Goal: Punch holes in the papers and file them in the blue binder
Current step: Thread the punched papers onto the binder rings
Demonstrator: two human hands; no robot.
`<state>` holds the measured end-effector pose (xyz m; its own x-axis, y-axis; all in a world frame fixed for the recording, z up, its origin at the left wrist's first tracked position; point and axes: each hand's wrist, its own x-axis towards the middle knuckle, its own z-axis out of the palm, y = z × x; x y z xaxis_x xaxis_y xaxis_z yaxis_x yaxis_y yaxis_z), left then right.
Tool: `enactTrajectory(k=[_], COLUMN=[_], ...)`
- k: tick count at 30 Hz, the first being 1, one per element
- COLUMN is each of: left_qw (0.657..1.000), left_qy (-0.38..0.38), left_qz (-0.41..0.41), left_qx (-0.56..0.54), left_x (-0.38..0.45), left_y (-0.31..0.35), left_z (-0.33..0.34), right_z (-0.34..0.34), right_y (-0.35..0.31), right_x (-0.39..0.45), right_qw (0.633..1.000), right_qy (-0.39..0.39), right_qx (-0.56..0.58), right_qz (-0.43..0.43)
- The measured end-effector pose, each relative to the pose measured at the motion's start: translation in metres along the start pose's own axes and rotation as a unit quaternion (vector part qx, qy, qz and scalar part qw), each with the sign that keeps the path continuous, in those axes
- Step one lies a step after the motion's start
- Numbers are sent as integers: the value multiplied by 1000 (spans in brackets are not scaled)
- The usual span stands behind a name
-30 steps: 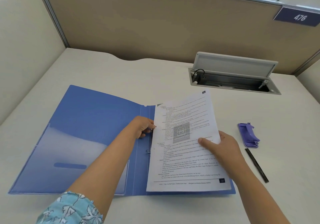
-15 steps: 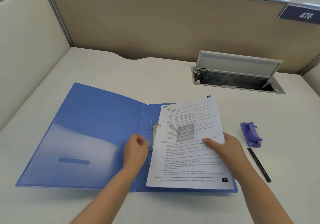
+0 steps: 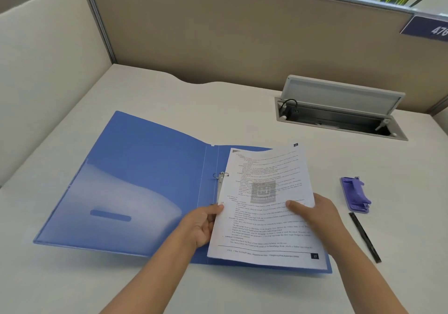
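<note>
Printed white papers [image 3: 269,207], a thin stack of text pages with a grey square logo near the middle, sit just right of centre in the frame, held at both side edges over the right half of the open blue plastic binder [image 3: 135,180]. On the stack's left edge the left hand [image 3: 201,226] pinches the sheets, thumb on top and fingers underneath. At the right edge the right hand [image 3: 315,213] grips them the same way, its thumb lying across the print. Beside the upper left edge of the papers the binder's upper metal ring [image 3: 221,175] shows on the spine; the lower ring is hidden behind the left hand. Towards the right of the frame a purple plastic hole punch [image 3: 356,194] rests on the pale desk [image 3: 242,110], with a slim black ruler [image 3: 364,237] just below it.
</note>
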<state>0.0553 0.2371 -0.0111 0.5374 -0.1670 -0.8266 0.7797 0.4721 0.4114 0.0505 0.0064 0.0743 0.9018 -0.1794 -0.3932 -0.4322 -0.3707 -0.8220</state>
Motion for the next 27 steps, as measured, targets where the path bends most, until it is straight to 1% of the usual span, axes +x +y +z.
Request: enactTrajectory(k=[5, 14, 23, 27], left_qw=[1000, 998, 998, 998], left_qy=[-7, 12, -2, -2], left_qz=[10, -12, -5, -8], left_qx=[-14, -61, -57, -63], left_x=[3, 9, 13, 11], left_y=[-4, -5, -8, -9], left_z=[2, 5, 3, 4], right_z=[0, -3, -3, -3], right_y=[1, 1, 1, 4], right_x=[3, 7, 10, 12], right_qw=[1000, 1000, 999, 998], right_qy=[-6, -7, -13, -15], right_qx=[5, 18, 30, 52], right_qz=[8, 10, 9, 30])
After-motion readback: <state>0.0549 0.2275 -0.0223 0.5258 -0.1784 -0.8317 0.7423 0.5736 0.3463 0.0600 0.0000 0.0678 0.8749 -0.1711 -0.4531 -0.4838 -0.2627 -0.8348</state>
